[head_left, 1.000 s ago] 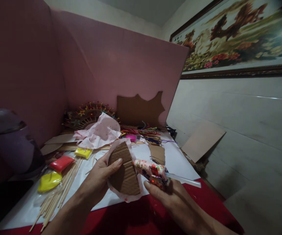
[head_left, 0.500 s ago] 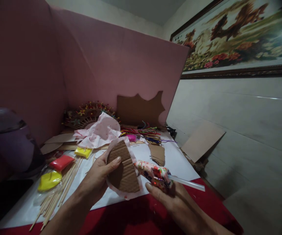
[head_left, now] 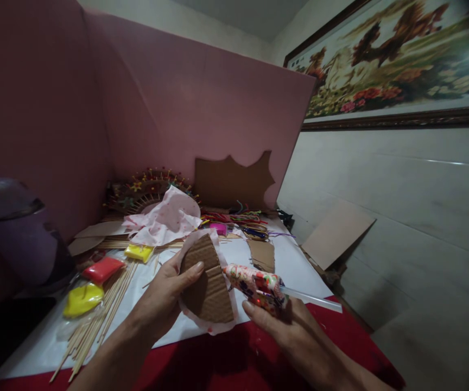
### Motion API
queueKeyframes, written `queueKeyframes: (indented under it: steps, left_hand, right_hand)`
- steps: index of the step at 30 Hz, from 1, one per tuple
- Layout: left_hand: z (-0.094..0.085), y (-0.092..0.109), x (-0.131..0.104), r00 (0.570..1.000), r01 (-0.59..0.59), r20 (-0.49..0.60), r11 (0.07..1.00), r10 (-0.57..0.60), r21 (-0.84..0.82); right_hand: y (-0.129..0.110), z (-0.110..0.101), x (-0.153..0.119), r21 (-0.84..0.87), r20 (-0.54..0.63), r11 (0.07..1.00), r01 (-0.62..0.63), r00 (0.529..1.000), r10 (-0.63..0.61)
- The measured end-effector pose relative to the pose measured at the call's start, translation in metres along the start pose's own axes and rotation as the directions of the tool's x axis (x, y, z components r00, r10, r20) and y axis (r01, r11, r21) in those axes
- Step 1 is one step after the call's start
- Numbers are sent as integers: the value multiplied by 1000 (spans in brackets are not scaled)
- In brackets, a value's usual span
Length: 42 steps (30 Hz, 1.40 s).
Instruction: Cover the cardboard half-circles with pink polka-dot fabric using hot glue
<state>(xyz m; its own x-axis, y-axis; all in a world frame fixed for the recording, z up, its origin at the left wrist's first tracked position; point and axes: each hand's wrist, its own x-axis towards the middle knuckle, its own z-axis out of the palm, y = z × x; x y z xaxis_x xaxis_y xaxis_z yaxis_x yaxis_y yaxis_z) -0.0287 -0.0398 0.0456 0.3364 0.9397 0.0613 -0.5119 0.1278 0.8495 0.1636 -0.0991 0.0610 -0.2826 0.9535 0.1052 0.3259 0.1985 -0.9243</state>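
My left hand (head_left: 173, 285) is closed on a half-round cardboard piece (head_left: 208, 285), its thumb pressing on the ribbed brown face. Pale pink fabric (head_left: 223, 325) sticks out all round the cardboard as a narrow border. In my right hand (head_left: 277, 326) is a flower-patterned glue gun (head_left: 254, 283), with a clear glue stick (head_left: 314, 300) jutting from its rear. A small red light glows on its side. The nozzle is at the straight right edge of the cardboard, by the fabric border; whether it touches, I cannot tell.
Crumpled pink cloth (head_left: 167, 217) lies behind my left hand. Wooden sticks (head_left: 106, 304) and bags of yellow clay (head_left: 83, 300) and red clay (head_left: 103, 269) are at left. Scissors (head_left: 255, 232), coloured cords (head_left: 234, 218) and a cardboard scrap (head_left: 262, 255) lie farther back. A purple container (head_left: 18, 239) stands far left.
The cardboard piece and my left hand have shifted very slightly right and down. The glue gun stays at the same edge, held as before.
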Motion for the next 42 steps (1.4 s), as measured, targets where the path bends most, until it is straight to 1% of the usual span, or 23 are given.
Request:
queueKeyframes:
  steps: [5,9,13,16,18,21,24,26,28,33,35,39,42]
  left_hand:
    - [-1,-1,-1,1000,-13,14,1000,13,-4]
    - [-6,-5,2,1000,-17,7,1000,17,7]
    - [-9,-7,4,1000,-21,-11,1000,21,16]
    - [-8,-5,3,999,-35,-13,999,35,18]
    - [-7,-4,3,999,-43,-10,999,43,14]
    - [-6,-2,2,999,-42,-11,999,42,5]
    - [-5,-2,2,999,-34,-32,999,33,-4]
    - [-6,-2,3,998,-33,-49,999,33,-3]
    - [-7,-3,3,998,-40,-57,999,40,0]
    - [-6,-3,3,996,-51,-77,999,52,14]
    - [-5,-2,3,995,-52,-82,999,53,17]
    - [-5,-1,3,994,-47,-99,999,48,17]
    - [-6,-1,3,992,-45,-114,999,47,17]
  right_hand:
    - [2,0,0,-20,-1,1000,-3,1000,3]
    - [4,2,0,-49,14,999,14,1000,-14]
    - [-1,3,-2,-28,-27,999,-33,999,33]
    - [-3,2,-3,-60,-35,997,-56,998,54]
    - [-1,2,-5,-68,-22,996,-55,998,54]
    - [8,2,-7,-50,-51,997,-53,997,50]
    - [15,1,-10,-43,-64,999,-29,998,26]
    - [17,-1,-11,-46,-49,999,-7,999,5]
    - [17,-1,-12,-60,-46,998,-9,999,7]
    - [12,1,-12,-102,-68,992,-80,995,73]
    - [10,1,-13,-109,-66,991,-80,995,73]
    - [7,-3,-15,-91,-60,995,-38,998,33]
    - [8,-4,-19,-75,-54,996,-52,997,48]
